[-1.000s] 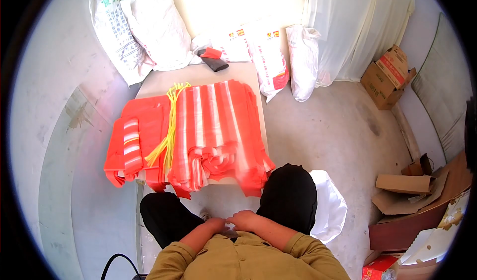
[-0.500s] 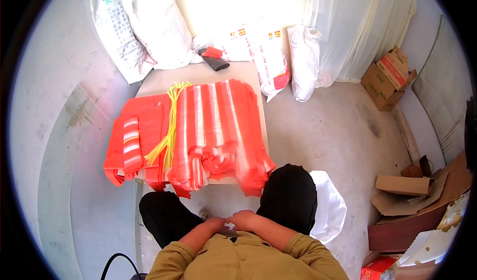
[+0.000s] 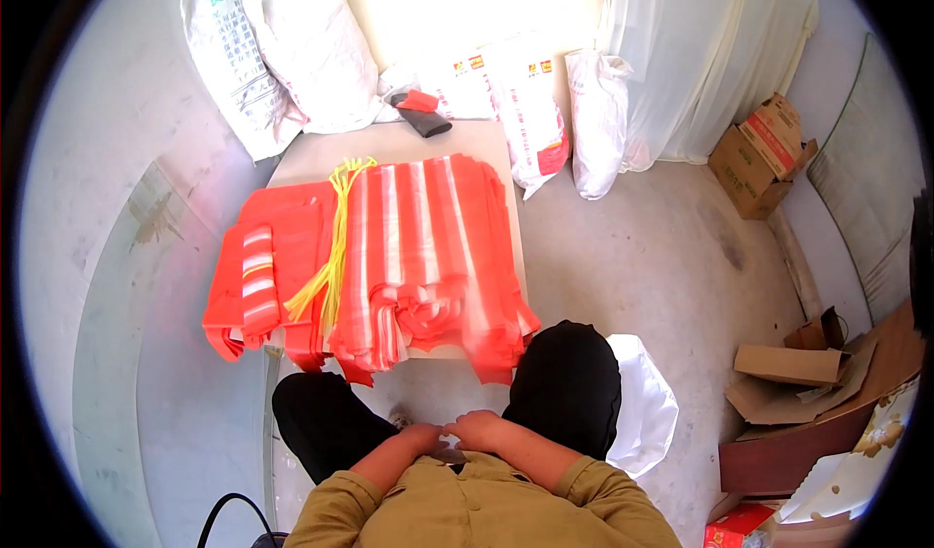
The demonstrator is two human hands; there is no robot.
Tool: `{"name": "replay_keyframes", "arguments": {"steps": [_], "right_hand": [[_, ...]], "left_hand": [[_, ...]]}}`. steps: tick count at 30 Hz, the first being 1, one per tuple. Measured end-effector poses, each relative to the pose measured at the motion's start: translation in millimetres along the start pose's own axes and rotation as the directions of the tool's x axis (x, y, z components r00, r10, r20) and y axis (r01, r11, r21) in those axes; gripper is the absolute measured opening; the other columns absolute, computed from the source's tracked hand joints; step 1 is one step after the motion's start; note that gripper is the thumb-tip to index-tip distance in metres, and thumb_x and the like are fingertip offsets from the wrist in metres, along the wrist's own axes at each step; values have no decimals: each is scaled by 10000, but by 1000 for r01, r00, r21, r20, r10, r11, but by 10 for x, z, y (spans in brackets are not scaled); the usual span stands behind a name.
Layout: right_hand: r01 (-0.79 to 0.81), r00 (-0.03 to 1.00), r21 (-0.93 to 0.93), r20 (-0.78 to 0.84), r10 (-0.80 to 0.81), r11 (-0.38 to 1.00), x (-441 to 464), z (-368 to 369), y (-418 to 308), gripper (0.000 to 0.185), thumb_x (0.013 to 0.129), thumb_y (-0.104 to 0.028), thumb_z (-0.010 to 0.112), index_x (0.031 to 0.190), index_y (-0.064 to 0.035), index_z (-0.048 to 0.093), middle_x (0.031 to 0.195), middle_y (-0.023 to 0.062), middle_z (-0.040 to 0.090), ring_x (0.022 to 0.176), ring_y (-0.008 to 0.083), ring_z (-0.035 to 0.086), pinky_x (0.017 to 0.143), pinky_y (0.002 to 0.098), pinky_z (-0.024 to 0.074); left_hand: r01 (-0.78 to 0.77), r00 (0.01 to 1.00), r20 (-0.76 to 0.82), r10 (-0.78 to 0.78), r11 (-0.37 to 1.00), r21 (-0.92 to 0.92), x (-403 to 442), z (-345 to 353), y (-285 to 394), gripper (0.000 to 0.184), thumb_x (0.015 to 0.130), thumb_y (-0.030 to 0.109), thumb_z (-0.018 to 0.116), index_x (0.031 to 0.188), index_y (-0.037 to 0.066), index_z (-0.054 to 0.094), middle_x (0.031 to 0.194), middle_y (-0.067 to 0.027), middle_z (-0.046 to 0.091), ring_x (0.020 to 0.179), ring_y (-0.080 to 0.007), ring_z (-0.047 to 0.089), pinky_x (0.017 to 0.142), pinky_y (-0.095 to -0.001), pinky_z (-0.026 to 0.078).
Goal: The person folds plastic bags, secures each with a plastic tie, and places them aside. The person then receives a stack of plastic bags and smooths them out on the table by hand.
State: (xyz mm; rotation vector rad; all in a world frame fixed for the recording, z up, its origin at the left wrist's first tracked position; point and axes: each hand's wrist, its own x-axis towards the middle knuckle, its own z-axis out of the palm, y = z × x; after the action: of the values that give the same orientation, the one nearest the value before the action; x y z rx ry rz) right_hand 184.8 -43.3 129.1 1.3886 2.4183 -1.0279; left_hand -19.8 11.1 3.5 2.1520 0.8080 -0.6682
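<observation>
My left hand (image 3: pixel 423 438) and my right hand (image 3: pixel 474 430) meet at my lap, low in the view. Both have curled fingers; anything inside them is too small or hidden to make out. On the table in front of my knees lies a stack of red-and-white striped plastic bags (image 3: pixel 428 217), its near end bunched up. Left of it is a pile of red bags (image 3: pixel 292 212) with a folded striped bundle (image 3: pixel 259 285) on top. A bunch of yellow ties (image 3: pixel 338 241) lies between the two piles. Neither hand touches them.
White sacks (image 3: pixel 316 52) lean at the back left, and more sacks (image 3: pixel 530 110) stand behind the table (image 3: pixel 389 141). A dark roll (image 3: pixel 424 122) lies at its far edge. Cardboard boxes (image 3: pixel 759 159) stand at right. A white bag (image 3: pixel 644 412) is beside my right knee.
</observation>
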Motion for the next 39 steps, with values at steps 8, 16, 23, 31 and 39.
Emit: {"name": "replay_keyframes", "arguments": {"steps": [8, 16, 23, 31, 39], "right_hand": [[-38, 994, -43, 100, 42, 998, 40, -19, -15, 493, 941, -375, 682, 1403, -242, 573, 1152, 146, 707, 1086, 356, 679, 903, 492, 557], [-42, 993, -44, 110, 47, 998, 28, -50, -39, 484, 938, -371, 682, 1392, -237, 579, 1138, 140, 712, 1083, 355, 680, 893, 491, 560], [-34, 994, -40, 98, 38, 999, 23, -34, -27, 487, 937, -375, 685, 1393, -241, 580, 1146, 144, 712, 1089, 357, 681, 901, 496, 558], [-42, 995, -26, 93, 45, 999, 8, -59, -46, 476, 937, -372, 688, 1384, -244, 586, 1145, 142, 714, 1089, 360, 682, 907, 496, 558], [-18, 996, -24, 84, 20, 1000, -6, -66, -29, 465, 938, -371, 687, 1377, -251, 590, 1137, 147, 714, 1080, 359, 684, 896, 497, 558]], "left_hand": [[12, 998, 56, -15, 999, 50, -48, -95, 81, 503, 959, 472, 643, 1348, 154, 653, 1235, -171, 717, 1126, -363, 684, 950, -461, 536], [-11, 1000, -27, 11, 1000, -2, -8, 16, -9, 513, 941, 530, 581, 1234, 131, 719, 1189, -193, 727, 1046, -397, 704, 921, -481, 538], [-25, 999, -27, 25, 1000, -15, 46, 62, -66, 509, 936, 515, 586, 1249, 133, 705, 1186, -197, 726, 1046, -400, 703, 920, -487, 538], [27, 998, 55, -28, 999, 21, -52, -94, 82, 525, 958, 477, 638, 1374, 156, 641, 1264, -155, 710, 1152, -349, 678, 973, -453, 529], [59, 996, 61, -60, 998, 19, -38, -79, 79, 524, 958, 495, 636, 1360, 158, 644, 1250, -176, 710, 1149, -355, 678, 973, -465, 527]]}}
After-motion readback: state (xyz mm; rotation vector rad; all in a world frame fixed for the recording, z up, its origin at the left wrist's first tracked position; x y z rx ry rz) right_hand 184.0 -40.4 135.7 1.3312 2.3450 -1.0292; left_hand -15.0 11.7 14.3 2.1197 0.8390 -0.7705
